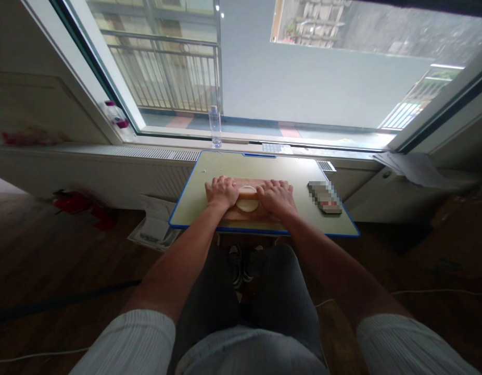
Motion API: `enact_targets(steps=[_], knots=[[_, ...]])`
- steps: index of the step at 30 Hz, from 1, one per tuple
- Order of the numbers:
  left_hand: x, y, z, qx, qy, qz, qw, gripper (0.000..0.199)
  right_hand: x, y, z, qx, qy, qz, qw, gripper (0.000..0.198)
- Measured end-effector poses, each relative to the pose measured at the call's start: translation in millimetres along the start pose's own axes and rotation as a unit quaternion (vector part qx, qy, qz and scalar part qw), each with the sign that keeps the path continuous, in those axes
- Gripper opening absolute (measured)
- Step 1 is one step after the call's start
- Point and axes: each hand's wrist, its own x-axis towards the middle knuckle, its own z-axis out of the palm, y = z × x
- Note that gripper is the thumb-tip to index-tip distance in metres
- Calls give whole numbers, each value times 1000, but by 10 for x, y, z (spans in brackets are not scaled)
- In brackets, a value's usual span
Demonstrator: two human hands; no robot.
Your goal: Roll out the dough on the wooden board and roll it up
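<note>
A wooden rolling pin [248, 194] lies crosswise over a flat, pale round of dough [247, 204]. Dough shows on both the near and far side of the pin. My left hand [223, 191] is closed over the pin's left end, and my right hand [277, 195] over its right end. Both palms face down and cover the pin's ends. Beneath the dough is a wooden cutting board [246, 216], resting on a small pale-green table with a blue rim [194, 185].
A blurred-out flat object [325, 197] lies on the table's right side. A clear bottle [215, 127] stands at the window, with another bottle [116, 114] to the left. Papers [410, 167] lie on the right ledge. A red fire extinguisher [87, 208] is at the floor's left.
</note>
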Motion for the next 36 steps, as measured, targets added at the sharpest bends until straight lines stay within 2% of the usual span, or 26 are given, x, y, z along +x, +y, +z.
enact_targets(steps=[4, 11, 24, 29, 36], knots=[[-183, -14, -6, -1, 17, 10, 1000, 48, -122, -27, 66, -9, 71, 14, 997, 61], [-433, -78, 18, -15, 47, 36, 998, 51, -317, -26, 185, 12, 91, 13, 996, 68], [-921, -197, 71, -34, 43, 30, 998, 63, -757, -4, 469, 22, 156, 7, 987, 74], [-958, -214, 78, -39, 51, 36, 997, 62, -819, -27, 481, 25, 157, 11, 987, 75], [-780, -155, 38, -47, 53, 31, 997, 56, -621, -23, 411, 22, 143, 12, 989, 69]])
